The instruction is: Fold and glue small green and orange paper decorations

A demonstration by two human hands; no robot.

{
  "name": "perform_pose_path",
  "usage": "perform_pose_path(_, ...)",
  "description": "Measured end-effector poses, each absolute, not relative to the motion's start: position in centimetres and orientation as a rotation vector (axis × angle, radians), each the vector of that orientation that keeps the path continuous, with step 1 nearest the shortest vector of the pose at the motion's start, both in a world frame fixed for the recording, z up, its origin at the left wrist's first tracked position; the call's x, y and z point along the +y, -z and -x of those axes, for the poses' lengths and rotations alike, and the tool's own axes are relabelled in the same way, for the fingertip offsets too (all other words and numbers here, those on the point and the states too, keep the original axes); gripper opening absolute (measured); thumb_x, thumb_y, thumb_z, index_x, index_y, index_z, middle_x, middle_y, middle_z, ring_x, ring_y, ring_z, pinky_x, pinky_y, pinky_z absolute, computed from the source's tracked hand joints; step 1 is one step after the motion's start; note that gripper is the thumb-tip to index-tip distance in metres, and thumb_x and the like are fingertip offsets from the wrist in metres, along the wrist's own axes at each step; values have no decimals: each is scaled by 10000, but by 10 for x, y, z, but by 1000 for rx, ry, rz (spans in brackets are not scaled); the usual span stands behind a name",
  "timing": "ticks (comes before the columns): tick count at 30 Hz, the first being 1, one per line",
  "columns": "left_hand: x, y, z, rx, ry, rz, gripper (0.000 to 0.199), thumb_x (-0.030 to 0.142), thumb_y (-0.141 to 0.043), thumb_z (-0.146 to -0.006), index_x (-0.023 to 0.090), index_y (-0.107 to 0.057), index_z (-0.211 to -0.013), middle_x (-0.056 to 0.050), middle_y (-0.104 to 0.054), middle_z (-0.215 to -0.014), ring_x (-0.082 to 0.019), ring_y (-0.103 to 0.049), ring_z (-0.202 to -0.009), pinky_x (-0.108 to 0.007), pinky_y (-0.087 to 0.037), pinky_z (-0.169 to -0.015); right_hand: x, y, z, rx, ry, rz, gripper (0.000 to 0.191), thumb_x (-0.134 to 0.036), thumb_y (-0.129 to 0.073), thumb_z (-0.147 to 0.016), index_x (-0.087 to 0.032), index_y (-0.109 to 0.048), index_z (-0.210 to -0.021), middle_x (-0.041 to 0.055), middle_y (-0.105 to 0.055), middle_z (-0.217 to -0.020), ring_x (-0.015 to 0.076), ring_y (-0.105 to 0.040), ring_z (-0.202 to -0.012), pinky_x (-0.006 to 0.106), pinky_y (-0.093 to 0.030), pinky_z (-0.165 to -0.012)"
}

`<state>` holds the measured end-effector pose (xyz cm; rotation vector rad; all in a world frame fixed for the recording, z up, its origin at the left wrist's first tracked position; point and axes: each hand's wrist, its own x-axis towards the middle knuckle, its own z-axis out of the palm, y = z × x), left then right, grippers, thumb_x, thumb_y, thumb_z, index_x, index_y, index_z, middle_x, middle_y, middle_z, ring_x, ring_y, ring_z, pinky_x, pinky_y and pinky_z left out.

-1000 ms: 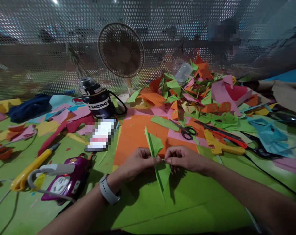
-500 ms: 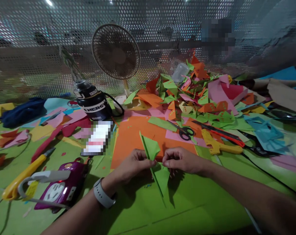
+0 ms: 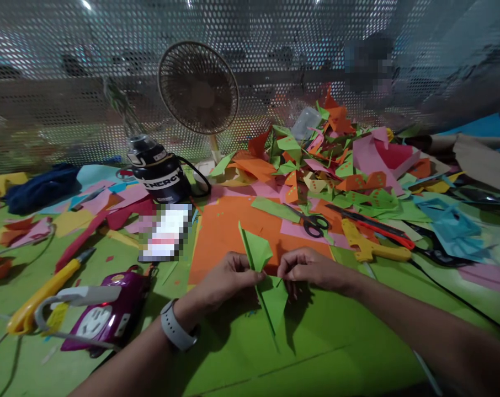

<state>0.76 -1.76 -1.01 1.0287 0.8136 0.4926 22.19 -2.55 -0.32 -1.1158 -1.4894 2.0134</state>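
A folded green paper piece, with pointed upper and lower wings, stands tilted above the table. My left hand pinches its spine between thumb and fingers at mid-length. At the right side of the paper, my right hand has its thumb and fingertips pressed together at the notch between the two wings; whatever small part it pinches is hard to make out. An orange sheet lies flat just beyond both hands, with a green strip and black-handled scissors at its far side.
A yellow glue gun and a red cutter lie right. Left are a phone, a purple power strip, another yellow tool and a black bottle. Behind stand a fan and a paper heap.
The view has shifted slightly. My right hand has moved a little to the right, away from the spine of the green paper. The left hand keeps its grip.
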Motion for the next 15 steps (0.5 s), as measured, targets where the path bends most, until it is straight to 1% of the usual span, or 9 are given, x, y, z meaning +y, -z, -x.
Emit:
perform_pose_path(2,-18,11,-8,814,-494,-1033,281,379,-786,-660,118,-729,-747,-44,-675,-653,-121,-592,-552,-259,-496,-593,-26,3,-222,-1529,-1981,1125,186,-324,-614,-728,-145,-604,-777,-28,-582,-599,92,-547,-522,211,-402,-513)
perform_pose_path(5,-18,12,-9,811,-487,-1048,295,384,-798,-645,119,-736,-760,-38,-669,-639,-112,-573,-530,-243,-480,-554,-29,3,-218,-1589,-1878,1175,274,-398,-690,-732,-142,-595,-760,-46,-527,-617,67,-466,-533,196,-358,-502)
perform_pose_path(8,-18,12,-9,781,-490,-1067,283,370,-797,-655,127,-746,-791,-40,-675,-660,-119,-580,-569,-250,-483,-589,-31,3,-214,-1577,-1844,1199,325,-428,-734,-699,-144,-583,-744,-50,-511,-623,62,-442,-541,194,-345,-503)
perform_pose_path(11,-18,11,-10,770,-500,-1046,272,369,-790,-664,133,-744,-792,-45,-683,-674,-132,-598,-601,-268,-491,-629,-32,3,-212,-1548,-1891,1226,321,-444,-711,-707,-158,-570,-742,-54,-505,-598,72,-476,-505,203,-362,-483)
perform_pose_path(13,-19,10,-11,779,-492,-1018,279,368,-794,-653,131,-736,-788,-47,-687,-670,-134,-604,-592,-269,-491,-623,-31,2,-213,-1541,-1896,1236,290,-423,-694,-710,-163,-570,-740,-56,-507,-587,74,-486,-492,203,-365,-475)
perform_pose_path(15,-18,8,-13,801,-476,-989,282,369,-792,-644,131,-722,-778,-43,-688,-661,-132,-605,-565,-266,-489,-599,-30,2,-214,-1538,-1874,1241,264,-398,-688,-701,-162,-574,-730,-59,-503,-576,66,-461,-480,199,-354,-466)
